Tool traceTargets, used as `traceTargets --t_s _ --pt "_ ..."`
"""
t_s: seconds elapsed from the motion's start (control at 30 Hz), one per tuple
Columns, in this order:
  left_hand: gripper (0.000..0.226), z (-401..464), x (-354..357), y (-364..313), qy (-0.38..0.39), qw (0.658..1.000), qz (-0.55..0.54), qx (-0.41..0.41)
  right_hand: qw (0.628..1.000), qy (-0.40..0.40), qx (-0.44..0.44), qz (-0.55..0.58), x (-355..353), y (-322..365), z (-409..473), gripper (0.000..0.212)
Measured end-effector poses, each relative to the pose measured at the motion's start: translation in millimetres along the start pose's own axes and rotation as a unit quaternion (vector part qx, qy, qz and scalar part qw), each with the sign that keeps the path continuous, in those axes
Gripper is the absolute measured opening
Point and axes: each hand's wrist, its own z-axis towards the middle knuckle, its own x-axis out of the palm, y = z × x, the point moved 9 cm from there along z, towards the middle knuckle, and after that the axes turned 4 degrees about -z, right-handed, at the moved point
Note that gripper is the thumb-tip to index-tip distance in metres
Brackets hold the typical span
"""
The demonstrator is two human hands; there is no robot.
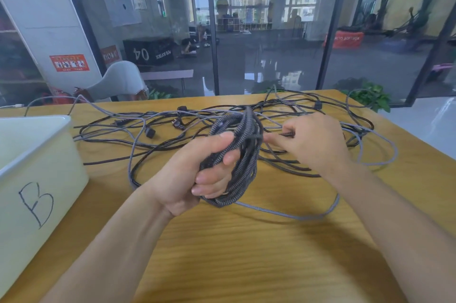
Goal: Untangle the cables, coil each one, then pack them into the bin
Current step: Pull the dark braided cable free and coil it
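Note:
My left hand (197,169) grips a thick coil of dark braided cable (243,154), held upright above the wooden table (246,253). My right hand (311,140) is just right of the coil and pinches the loose end of that braided cable (287,133). Behind both hands a tangle of black and grey cables (160,125) with several plugs spreads over the table. A grey braided cable (308,216) loops out from under the coil toward the right. The white bin (37,154), marked "B", stands at the left edge.
The table's far edge runs in front of a glass wall. A white chair (121,80) and green plants (370,95) stand beyond it. A grey cable (49,99) trails off the table's far left corner. Bare wood lies in front of my arms.

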Motion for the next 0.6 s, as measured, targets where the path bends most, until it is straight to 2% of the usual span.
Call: traceTargets --t_s 0.13,0.37,0.5,0.6 --pt "0.034 3.3 7.3 8.9 -0.004 0.991 0.136 -0.015 0.996 -0.064 0.018 0.059 -12.7 1.7 -8.2 0.066" --pt "0.039 6.4 12.9 11.3 -0.033 0.957 0.289 -0.004 0.987 -0.06 0.012 0.149 -25.0 9.2 -15.0 0.058" --pt "0.048 10.2 6.8 12.6 -0.07 0.922 0.381 0.01 0.989 -0.036 -0.005 0.142 -28.6 18.1 -18.6 0.061" --pt "0.052 9.5 -7.8 10.2 -0.138 0.884 0.446 0.007 0.99 -0.042 -0.018 0.13 -39.0 21.1 -21.6 0.056"
